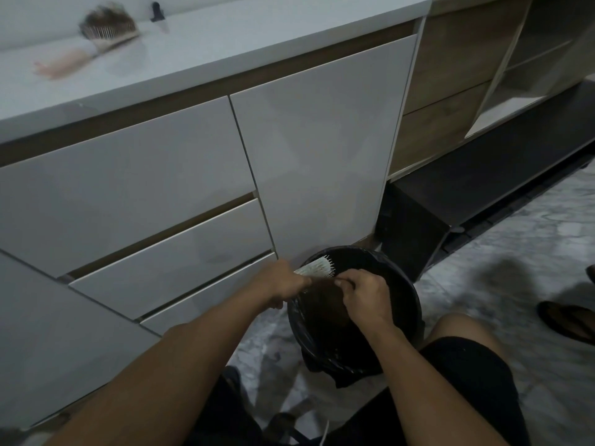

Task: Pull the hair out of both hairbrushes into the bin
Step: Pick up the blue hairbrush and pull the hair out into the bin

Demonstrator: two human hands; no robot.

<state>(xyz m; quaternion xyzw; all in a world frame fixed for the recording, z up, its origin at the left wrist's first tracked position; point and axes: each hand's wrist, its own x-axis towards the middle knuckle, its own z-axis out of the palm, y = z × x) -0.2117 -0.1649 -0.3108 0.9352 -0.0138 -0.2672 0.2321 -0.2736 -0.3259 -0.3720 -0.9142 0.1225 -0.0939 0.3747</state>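
Note:
My left hand (283, 283) grips the handle of a pale hairbrush (317, 268) and holds it over a round black bin (409, 284) lined with a black bag. My right hand (363, 292) pinches a brown clump of hair (322, 300) that hangs from the bristles down into the bin. A second hairbrush (106, 25), pink-handled and packed with brown hair, lies blurred on the white countertop (225, 43) at the upper left.
White drawers and a cabinet door (322, 149) stand right behind the bin. A dark low shelf (483, 181) runs along the right. A sandal (566, 320) lies on the marble floor at the right. A small dark object (156, 12) sits on the counter.

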